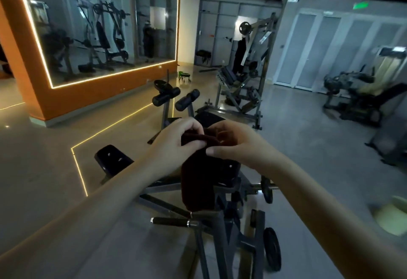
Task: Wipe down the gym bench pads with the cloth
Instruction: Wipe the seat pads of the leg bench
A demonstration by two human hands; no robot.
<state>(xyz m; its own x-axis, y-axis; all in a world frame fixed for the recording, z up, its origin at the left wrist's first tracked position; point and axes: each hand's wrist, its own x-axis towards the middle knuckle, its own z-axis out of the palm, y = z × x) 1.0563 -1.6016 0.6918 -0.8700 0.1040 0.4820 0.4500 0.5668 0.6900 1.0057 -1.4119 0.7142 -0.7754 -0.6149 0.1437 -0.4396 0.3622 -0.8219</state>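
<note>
My left hand [176,139] and right hand [236,144] both pinch the dark cloth [199,181] by its top edge; it hangs before the black bench pad [112,157].

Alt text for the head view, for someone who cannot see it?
Two bare hands, the left hand and the right hand, pinch the top of a dark maroon cloth that hangs down in front of a black gym bench pad. Behind lie a dim gym floor, other machines and a light-edged mirror on an orange wall to the left.
</note>
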